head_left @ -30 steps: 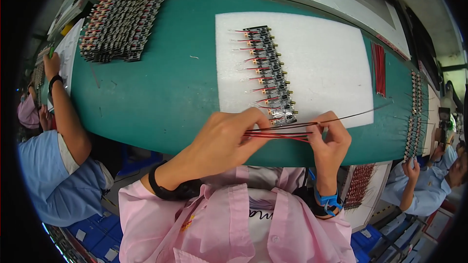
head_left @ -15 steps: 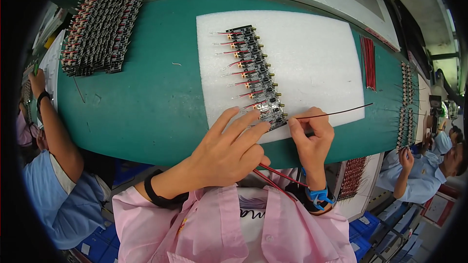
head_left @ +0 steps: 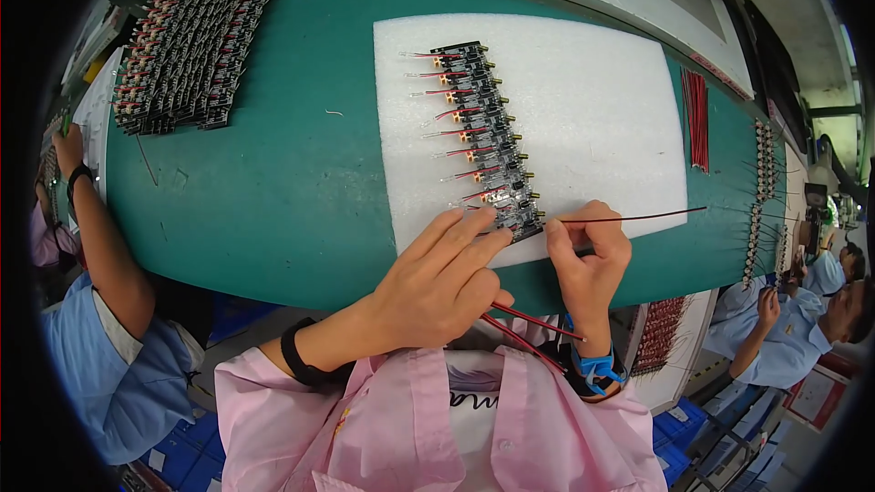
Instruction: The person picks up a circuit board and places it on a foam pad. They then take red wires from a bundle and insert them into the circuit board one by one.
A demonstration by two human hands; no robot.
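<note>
A strip of black circuit boards [head_left: 483, 128] with short red leads along its left side lies on a white foam sheet [head_left: 602, 118]. The fingers of my left hand [head_left: 433, 287] stretch over the strip's near end and rest on it. Under that palm, red wires [head_left: 524, 321] are tucked, their ends sticking out toward my right wrist. My right hand [head_left: 592, 251] pinches a thin dark wire [head_left: 647, 217] between thumb and forefinger. Its left end is at the strip's near right corner; the rest runs out to the right. The exact contact point is too small to make out.
Stacked circuit boards [head_left: 191, 50] stand at the far left of the green table [head_left: 273, 191]. A bundle of red wires [head_left: 696, 118] lies right of the foam, with rows of small parts [head_left: 758, 200] beyond. Co-workers sit at left and right, one arm [head_left: 114, 246] close to the table's left edge.
The whole view has shifted slightly. Both hands keep their hold beside the strip, and the dark wire's free end is tilted a little lower. The right-hand co-worker's hand has moved.
</note>
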